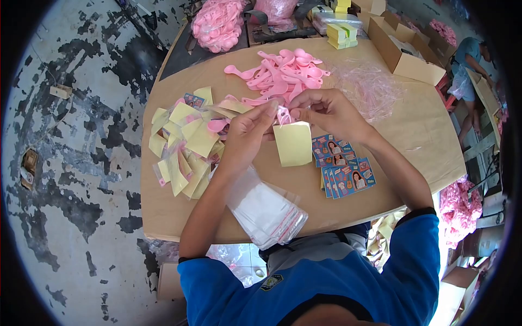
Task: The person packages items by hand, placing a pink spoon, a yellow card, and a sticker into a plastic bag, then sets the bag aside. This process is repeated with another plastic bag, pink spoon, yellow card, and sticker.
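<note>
A: Where to find the yellow rectangular paper card [293, 145]?
B: At the centre of the frame, directly below a small glossy pink plastic piece [283, 115]. Turned broad side to view, probably to leave the full face unobstructed.

A: How held?
B: In the left hand [253, 125], with thumb and fingers clamped on the pink plastic piece. Gripped high, presumably to avoid covering the card. At the opposite edge, in the right hand [329, 111], with thumb and forefinger brought close together. Cannot tell whether clamped on anything. Judged to be positioned there for fine handling.

A: Why fan out the glossy blue printed cards [356, 179] right of centre?
B: Overlapped with edges exposed, presumably for easy separation.

A: Why lay the stack of clear flat plastic bags [263, 209] at lower centre?
B: Set across the near edge of the brown-covered worktop [424, 127], likely for short reach.

A: How to account for the heap of pink plastic spoons [278, 87] at upper centre?
B: Piled beyond both hands, probably to free the nearer area.

A: And for the loose pile of yellow-carded clear packets [194, 136] at left?
B: Placed well apart from the blue cards, probably to prevent mixing.
</note>
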### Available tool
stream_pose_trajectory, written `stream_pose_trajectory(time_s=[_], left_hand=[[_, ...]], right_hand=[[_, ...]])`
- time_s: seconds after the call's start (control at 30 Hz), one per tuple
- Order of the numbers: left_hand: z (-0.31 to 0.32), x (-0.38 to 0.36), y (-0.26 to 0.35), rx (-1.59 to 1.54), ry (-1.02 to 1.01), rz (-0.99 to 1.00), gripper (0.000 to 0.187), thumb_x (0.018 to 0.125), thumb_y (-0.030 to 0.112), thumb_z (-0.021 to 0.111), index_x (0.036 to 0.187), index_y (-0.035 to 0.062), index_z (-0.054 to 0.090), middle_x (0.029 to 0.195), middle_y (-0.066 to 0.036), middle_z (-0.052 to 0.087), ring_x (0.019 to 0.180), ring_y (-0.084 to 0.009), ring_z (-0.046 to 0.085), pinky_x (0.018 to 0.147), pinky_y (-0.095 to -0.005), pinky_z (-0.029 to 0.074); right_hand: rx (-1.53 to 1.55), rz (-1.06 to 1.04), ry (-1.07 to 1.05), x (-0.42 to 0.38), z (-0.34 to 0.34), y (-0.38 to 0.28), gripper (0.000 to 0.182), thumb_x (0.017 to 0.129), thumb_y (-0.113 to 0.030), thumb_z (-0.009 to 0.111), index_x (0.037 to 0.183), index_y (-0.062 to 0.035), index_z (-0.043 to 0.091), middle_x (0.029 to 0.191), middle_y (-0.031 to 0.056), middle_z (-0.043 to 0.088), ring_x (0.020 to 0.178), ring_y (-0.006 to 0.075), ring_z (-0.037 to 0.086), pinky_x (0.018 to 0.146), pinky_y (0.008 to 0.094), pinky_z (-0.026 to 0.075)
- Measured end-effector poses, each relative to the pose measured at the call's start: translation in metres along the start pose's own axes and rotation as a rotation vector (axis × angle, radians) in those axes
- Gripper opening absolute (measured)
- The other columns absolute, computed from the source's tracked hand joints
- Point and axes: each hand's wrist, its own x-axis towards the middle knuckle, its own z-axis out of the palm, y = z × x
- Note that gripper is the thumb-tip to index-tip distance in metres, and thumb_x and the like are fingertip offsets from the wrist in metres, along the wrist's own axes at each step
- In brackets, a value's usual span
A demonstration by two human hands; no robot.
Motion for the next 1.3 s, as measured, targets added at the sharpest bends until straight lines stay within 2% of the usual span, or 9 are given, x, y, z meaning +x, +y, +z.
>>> stream_pose_trajectory(time_s=[0.17, 0.27, 0.33, 0.43, 0.67, 0.77, 0.97, 1.07, 1.3], left_hand=[[0.001, 0.001, -0.006, 0.023, 0.088, 0.098, 0.036, 0.098, 0.025, 0.055, 0.121, -0.0025, 0.060, 0.099, -0.007, 0.068, 0.082, -0.0116, 0.066, 0.073, -0.0265, 0.056], [0.001, -0.001, -0.008, 0.059, 0.078, 0.124, 0.035, 0.098, 0.024, 0.056, 0.120, -0.0024, 0.061, 0.097, -0.007, 0.068, 0.079, -0.0110, 0.066, 0.069, -0.0258, 0.056], [0.000, -0.001, -0.012, 0.069, 0.070, 0.116, 0.034, 0.097, 0.023, 0.056, 0.120, -0.0025, 0.061, 0.096, -0.007, 0.068, 0.077, -0.0106, 0.066, 0.068, -0.0254, 0.056], [0.000, 0.001, -0.006, -0.046, 0.049, 0.042, 0.033, 0.097, 0.020, 0.056, 0.121, -0.0022, 0.059, 0.095, -0.007, 0.068, 0.079, -0.0109, 0.066, 0.068, -0.0259, 0.056], [-0.008, 0.000, 0.007, 0.067, -0.096, 0.127, 0.027, 0.097, 0.014, 0.054, 0.120, 0.0002, 0.058, 0.100, -0.007, 0.067, 0.087, -0.0120, 0.065, 0.073, -0.0281, 0.057], [-0.014, 0.001, 0.009, 0.077, -0.145, 0.176, 0.024, 0.097, 0.010, 0.052, 0.119, 0.0008, 0.059, 0.104, -0.007, 0.066, 0.092, -0.0122, 0.064, 0.075, -0.0281, 0.057], [-0.024, 0.001, 0.011, 0.245, -0.201, 0.273, 0.020, 0.097, 0.006, 0.049, 0.112, 0.0010, 0.060, 0.106, -0.006, 0.065, 0.093, -0.0124, 0.063, 0.075, -0.0277, 0.056], [-0.025, -0.002, 0.016, 0.261, -0.215, 0.265, 0.018, 0.096, 0.003, 0.048, 0.107, -0.0003, 0.061, 0.104, -0.006, 0.064, 0.092, -0.0124, 0.063, 0.074, -0.0276, 0.057], [-0.027, -0.005, 0.019, 0.246, -0.235, 0.264, 0.017, 0.093, -0.001, 0.046, 0.097, -0.0033, 0.063, 0.098, -0.007, 0.065, 0.088, -0.0129, 0.064, 0.073, -0.0278, 0.059]], right_hand=[[-0.035, 0.053, 0.078, -0.001, 0.003, -0.007, 0.022, 0.092, -0.011, 0.064, 0.111, -0.0004, 0.065, 0.095, 0.0029, 0.068, 0.085, 0.0067, 0.062, 0.073, 0.0234, 0.051], [0.030, -0.007, -0.009, -0.002, 0.001, -0.002, 0.022, 0.092, -0.009, 0.063, 0.112, -0.0004, 0.065, 0.096, 0.0041, 0.069, 0.085, 0.0068, 0.062, 0.076, 0.0233, 0.052], [0.019, -0.079, 0.002, -0.001, -0.002, 0.006, 0.022, 0.093, -0.013, 0.062, 0.112, -0.0026, 0.066, 0.089, 0.0020, 0.069, 0.075, 0.0059, 0.062, 0.067, 0.0221, 0.051], [0.045, -0.083, 0.036, -0.001, -0.001, 0.005, 0.023, 0.093, -0.014, 0.062, 0.113, -0.0027, 0.066, 0.083, 0.0012, 0.069, 0.070, 0.0056, 0.062, 0.063, 0.0219, 0.051], [0.058, -0.078, 0.076, -0.002, 0.000, 0.000, 0.024, 0.092, -0.006, 0.058, 0.115, -0.0028, 0.067, 0.082, 0.0023, 0.068, 0.071, 0.0058, 0.061, 0.064, 0.0236, 0.051], [0.039, -0.119, 0.093, -0.003, -0.007, 0.008, 0.029, 0.088, 0.001, 0.055, 0.114, -0.0035, 0.068, 0.082, 0.0024, 0.068, 0.074, 0.0070, 0.061, 0.067, 0.0250, 0.050], [-0.154, -0.429, 0.011, -0.002, -0.016, 0.005, 0.029, 0.078, 0.010, 0.055, 0.098, -0.0021, 0.073, 0.084, 0.0073, 0.069, 0.077, 0.0119, 0.061, 0.070, 0.0266, 0.050], [-0.157, -0.455, -0.013, -0.003, -0.017, 0.001, 0.027, 0.076, 0.011, 0.056, 0.091, -0.0019, 0.074, 0.085, 0.0089, 0.070, 0.078, 0.0145, 0.062, 0.070, 0.0281, 0.050], [-0.186, -0.486, -0.013, -0.003, -0.017, 0.000, 0.026, 0.074, 0.010, 0.056, 0.089, -0.0013, 0.073, 0.081, 0.0082, 0.069, 0.075, 0.0157, 0.061, 0.068, 0.0288, 0.049]])
